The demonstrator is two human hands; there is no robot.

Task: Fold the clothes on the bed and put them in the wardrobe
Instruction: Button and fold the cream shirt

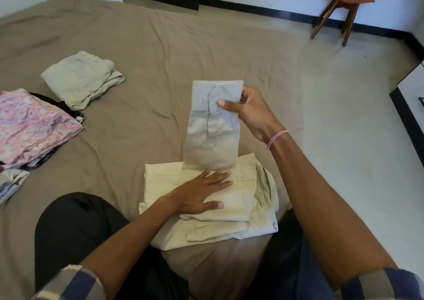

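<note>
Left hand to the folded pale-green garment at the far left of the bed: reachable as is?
Probably yes. The left hand lies flat on the cream shirt, holding nothing, and only bare bed sheet lies between it and the pale-green garment. It may take a forward lean.

Soft even daylight, faint shadows, wide-angle edge bending

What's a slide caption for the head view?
Right hand holds a pale sleeve upright; left hand presses flat on the folded cream shirt on the bed.
</note>
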